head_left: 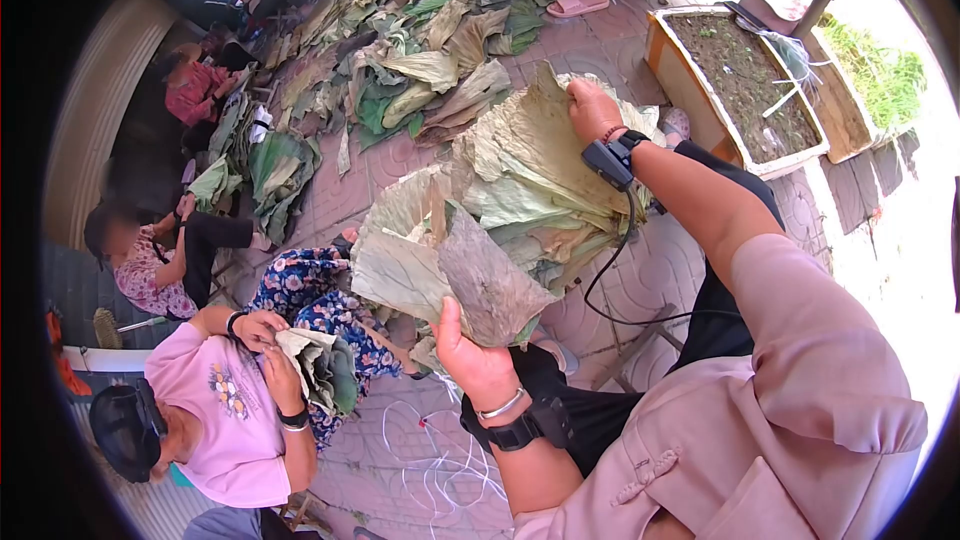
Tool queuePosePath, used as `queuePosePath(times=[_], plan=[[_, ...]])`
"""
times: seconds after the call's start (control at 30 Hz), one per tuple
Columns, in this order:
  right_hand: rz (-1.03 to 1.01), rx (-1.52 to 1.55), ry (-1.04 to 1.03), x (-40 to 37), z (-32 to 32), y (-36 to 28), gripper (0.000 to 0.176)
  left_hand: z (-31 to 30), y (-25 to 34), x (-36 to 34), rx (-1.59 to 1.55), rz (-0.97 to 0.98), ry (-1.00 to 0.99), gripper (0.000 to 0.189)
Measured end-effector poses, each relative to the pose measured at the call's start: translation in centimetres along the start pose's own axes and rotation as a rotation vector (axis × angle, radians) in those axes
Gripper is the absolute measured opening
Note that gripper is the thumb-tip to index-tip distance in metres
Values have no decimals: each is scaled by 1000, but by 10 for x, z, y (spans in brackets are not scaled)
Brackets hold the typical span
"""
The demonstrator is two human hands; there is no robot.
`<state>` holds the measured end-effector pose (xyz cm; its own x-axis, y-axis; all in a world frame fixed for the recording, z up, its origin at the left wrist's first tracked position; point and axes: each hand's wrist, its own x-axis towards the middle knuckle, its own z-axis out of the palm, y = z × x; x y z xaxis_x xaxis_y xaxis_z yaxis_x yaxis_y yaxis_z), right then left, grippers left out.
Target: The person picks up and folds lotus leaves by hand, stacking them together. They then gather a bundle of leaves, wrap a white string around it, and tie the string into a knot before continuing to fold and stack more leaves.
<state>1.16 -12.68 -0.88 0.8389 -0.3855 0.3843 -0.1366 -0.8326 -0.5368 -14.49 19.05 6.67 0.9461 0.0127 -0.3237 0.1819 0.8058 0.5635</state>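
My left hand [475, 365], with a silver bangle and a black wrist device, grips a folded bundle of dried lotus leaves [495, 280], its thumb pressed over the pieces. Higher up, my right hand [595, 112] is closed on the upper edge of a broad, pale dried lotus leaf [525, 155]. That leaf is wrinkled and fan-veined, spread over my lap and overlapping the bundle in this view. A black cable [630, 230] runs from my right wrist device.
A large heap of dried leaves [430, 60] covers the paving. A person in a pink shirt [210, 390] folds leaves nearby; others sit along the wall. White strings [435, 465] lie on the ground. A soil-filled foam box [745, 90] stands at upper right.
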Motion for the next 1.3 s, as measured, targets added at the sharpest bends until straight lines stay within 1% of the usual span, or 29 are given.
queuePosePath(times=[0.03,0.1,0.13,0.17,0.23,0.27,0.3,0.37,0.4,0.43,0.47,0.5,0.53,0.57,0.63,0.7,0.77,0.8,0.83,0.9,0.93,0.97,1.03,1.07,1.1,1.17,1.23,1.3], plan=[[3,1,-5,-2,3,3,19,-1,0,0,-5,-3,-5,39],[35,-172,-52,-6,3,5,26,0,0,1,-8,-5,-7,39],[80,-216,-34,-10,4,6,30,2,1,0,-9,-8,-4,40],[82,-215,-43,-13,4,7,30,3,1,-2,-10,-12,1,40],[-99,-284,156,-18,1,9,34,3,1,-3,12,7,20,37],[-200,-305,158,-17,-1,8,39,4,0,-2,28,28,29,35],[-200,-303,151,-21,-4,3,39,5,0,-3,29,27,35,35],[-433,-231,56,-31,-10,-8,38,8,1,-5,38,39,19,35],[-488,-181,-107,-37,-13,-12,36,8,2,-5,40,42,25,35],[-487,-177,-112,-49,-15,-18,36,8,1,-5,40,46,19,35],[-491,-205,-231,-64,-16,-25,38,8,1,-5,40,50,15,35],[-495,-229,-353,-75,-16,-30,41,7,1,-5,44,53,27,35],[-429,-262,-582,-80,-15,-31,48,6,1,-5,40,54,19,35],[-431,-252,-587,-85,-14,-29,48,6,2,-4,36,56,11,35],[-457,-325,-537,-93,-12,-30,49,5,3,-6,41,66,10,35],[-427,-278,-563,-86,-13,-28,49,5,3,-6,39,77,4,35],[-353,-198,-610,-79,-16,-27,47,5,3,-7,32,87,4,35],[-377,-117,-396,-82,-19,-34,40,4,3,-5,26,89,13,36],[-383,-112,-399,-85,-23,-40,40,2,4,-5,26,95,18,36],[-539,8,-426,-92,-33,-55,30,1,5,-5,-16,73,-3,36],[-638,50,-341,-103,-29,-61,21,0,5,-4,-17,75,-5,36],[-639,52,-340,-108,-27,-64,21,0,5,-3,-27,58,-13,36],[-625,-145,-423,-115,-17,-66,17,-1,4,-2,-39,46,-23,35],[-625,-108,-347,-116,-7,-62,13,-1,3,-3,-31,67,-7,35],[-629,-106,-346,-116,-9,-65,13,-1,3,-3,-24,88,9,35],[-568,102,-234,-117,-14,-70,11,-5,4,-2,-29,96,7,35],[-549,160,-244,-118,-16,-70,11,-3,6,-3,-39,101,8,35],[-706,156,-534,-120,-20,-67,12,1,7,-5,-66,85,-11,35]])
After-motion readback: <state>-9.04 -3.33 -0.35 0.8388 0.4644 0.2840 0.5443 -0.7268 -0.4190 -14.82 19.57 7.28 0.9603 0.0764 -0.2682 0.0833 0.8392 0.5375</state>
